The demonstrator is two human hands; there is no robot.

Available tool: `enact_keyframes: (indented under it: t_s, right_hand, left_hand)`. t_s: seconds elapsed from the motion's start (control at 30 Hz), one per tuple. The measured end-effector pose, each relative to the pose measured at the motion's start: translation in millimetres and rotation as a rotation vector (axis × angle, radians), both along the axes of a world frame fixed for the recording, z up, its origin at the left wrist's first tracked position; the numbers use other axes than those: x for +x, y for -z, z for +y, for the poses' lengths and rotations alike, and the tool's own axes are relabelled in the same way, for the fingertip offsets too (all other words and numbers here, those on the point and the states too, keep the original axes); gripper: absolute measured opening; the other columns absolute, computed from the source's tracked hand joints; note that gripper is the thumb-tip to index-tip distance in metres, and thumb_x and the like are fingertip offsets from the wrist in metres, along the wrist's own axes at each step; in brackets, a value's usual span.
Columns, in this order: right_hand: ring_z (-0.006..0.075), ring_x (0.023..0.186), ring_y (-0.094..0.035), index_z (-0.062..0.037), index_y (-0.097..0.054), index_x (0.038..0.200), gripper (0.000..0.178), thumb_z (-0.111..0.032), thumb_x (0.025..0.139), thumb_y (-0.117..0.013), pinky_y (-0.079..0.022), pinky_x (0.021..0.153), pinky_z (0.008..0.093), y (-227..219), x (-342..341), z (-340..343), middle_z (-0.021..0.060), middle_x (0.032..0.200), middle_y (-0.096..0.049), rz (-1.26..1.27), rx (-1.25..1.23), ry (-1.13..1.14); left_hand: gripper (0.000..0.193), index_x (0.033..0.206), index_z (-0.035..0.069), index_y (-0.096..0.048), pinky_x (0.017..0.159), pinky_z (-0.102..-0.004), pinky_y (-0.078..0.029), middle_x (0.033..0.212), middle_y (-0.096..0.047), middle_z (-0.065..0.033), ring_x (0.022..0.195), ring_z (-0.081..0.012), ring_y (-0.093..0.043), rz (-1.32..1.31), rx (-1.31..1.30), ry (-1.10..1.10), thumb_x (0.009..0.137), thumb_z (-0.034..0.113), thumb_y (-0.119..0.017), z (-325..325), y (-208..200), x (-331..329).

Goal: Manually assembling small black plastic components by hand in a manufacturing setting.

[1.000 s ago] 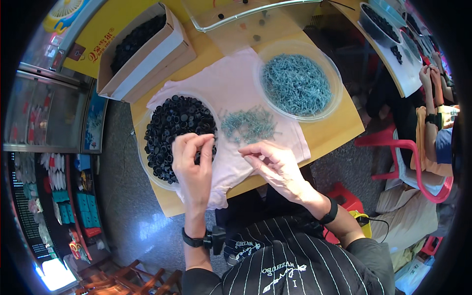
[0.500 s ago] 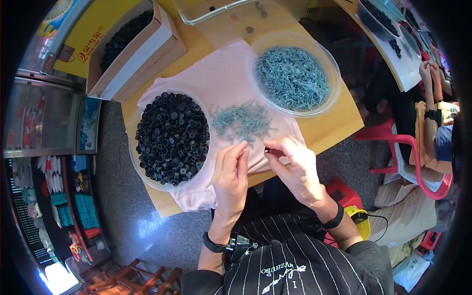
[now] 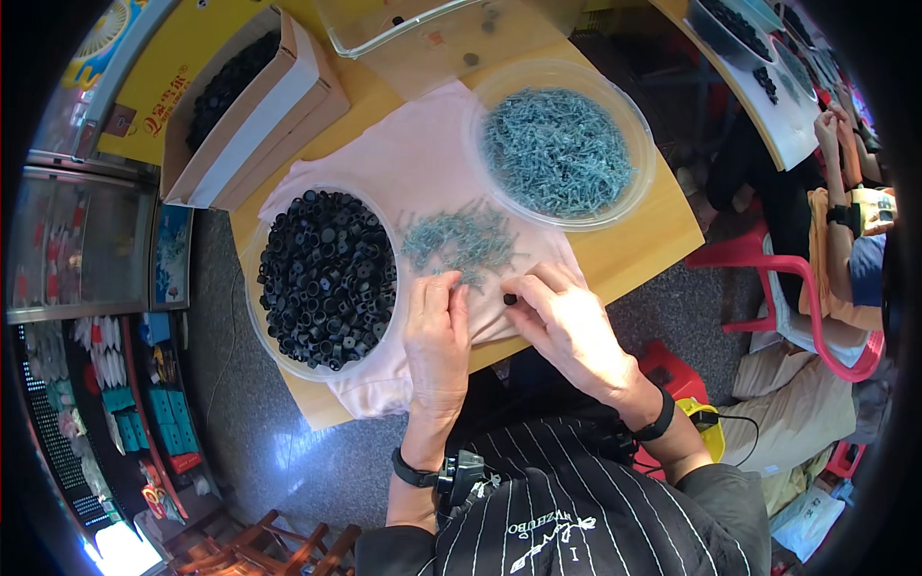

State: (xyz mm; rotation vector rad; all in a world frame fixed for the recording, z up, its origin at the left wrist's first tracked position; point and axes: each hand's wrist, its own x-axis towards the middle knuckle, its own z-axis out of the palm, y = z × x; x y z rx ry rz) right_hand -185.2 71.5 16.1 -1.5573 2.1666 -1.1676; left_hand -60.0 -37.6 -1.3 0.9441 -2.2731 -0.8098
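Pinched fingers point(image 3: 534, 288) of the right hand point(image 3: 581, 336) hold a small black cap point(image 3: 509, 300) by its edge, so its near end pokes clear of the tips, presumably to leave it reachable. Just across from it, the left hand point(image 3: 437, 336) curls thumb and forefinger near each other; from where I stand I cannot tell whether something slim sits between them. Beyond both hands lies a loose pile of screws point(image 3: 461, 240), spread thinly on a pink cloth point(image 3: 403, 139), likely so single ones come up easily and don't roll. To the left, a round tub point(image 3: 288, 357) brims with black caps point(image 3: 327, 278); to the right and farther off, another tub point(image 3: 638, 195) holds many more screws, perhaps the stock behind the small pile. Both stand partly on the cloth, over the yellow worktop point(image 3: 643, 264). Past the caps, at the far left, stands a cardboard box point(image 3: 288, 144) with more black pieces, close enough, I'd judge, for refilling. Off right, a co-worker's hands point(image 3: 836, 130) meet at another table.
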Motion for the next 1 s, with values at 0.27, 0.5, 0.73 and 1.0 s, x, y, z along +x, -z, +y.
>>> enact_keyframes:
  t_s: [0.27, 0.5, 0.73, 1.0]
  right_hand:
    - [0.0282, 0.076, -0.060, -0.0059, -0.059, 0.102, 0.022, -0.006, 0.081, -0.066, -0.047, 0.068, 0.0369, 1.4, -4.5, -9.5, 0.0083, 0.085, -0.058, -0.099, -0.045, -0.004]
    - [0.0280, 0.078, -0.061, -0.0061, -0.059, 0.101, 0.021, -0.007, 0.081, -0.066, -0.048, 0.068, 0.0376, -7.3, 1.8, -17.6, 0.0087, 0.086, -0.057, -0.061, 0.019, 0.018]
    - [0.0289, 0.074, -0.060, -0.0054, -0.059, 0.098, 0.021, -0.007, 0.078, -0.067, -0.049, 0.071, 0.0386, 4.0, -4.8, -1.3, 0.0087, 0.086, -0.056, -0.043, 0.071, -0.022]
    - [0.0135, 0.075, -0.063, -0.0035, -0.063, 0.108, 0.025, -0.012, 0.085, -0.069, -0.050, 0.070, 0.0271, -8.3, -5.6, 0.7, 0.0057, 0.087, -0.066, -0.827, 0.116, -0.058]
  left_hand:
    - [0.011, 0.097, -0.001, -0.059, 0.068, -0.0326, -0.049, 0.090, -0.058, -0.0133, 0.078, -0.0261, -0.060, 0.059, 0.082, -0.017, 0.087, -0.004, -0.061, 1.5, 0.0, 5.2]
    - [0.008, 0.098, 0.000, -0.060, 0.061, -0.0218, -0.047, 0.091, -0.057, -0.0047, 0.073, -0.0091, -0.057, 0.173, 0.118, -0.005, 0.090, 0.002, -0.062, 7.9, -3.9, 14.7]
    - [0.009, 0.095, 0.001, -0.061, 0.060, -0.0199, -0.045, 0.087, -0.057, -0.0017, 0.068, -0.0058, -0.055, 0.159, 0.288, -0.033, 0.088, 0.000, -0.065, 21.0, -8.1, 21.2]
    - [0.010, 0.096, 0.001, -0.059, 0.059, -0.0183, -0.044, 0.088, -0.056, 0.0007, 0.069, -0.0038, -0.054, 0.272, 0.443, 0.002, 0.088, -0.003, -0.063, 23.9, -12.7, 33.1]
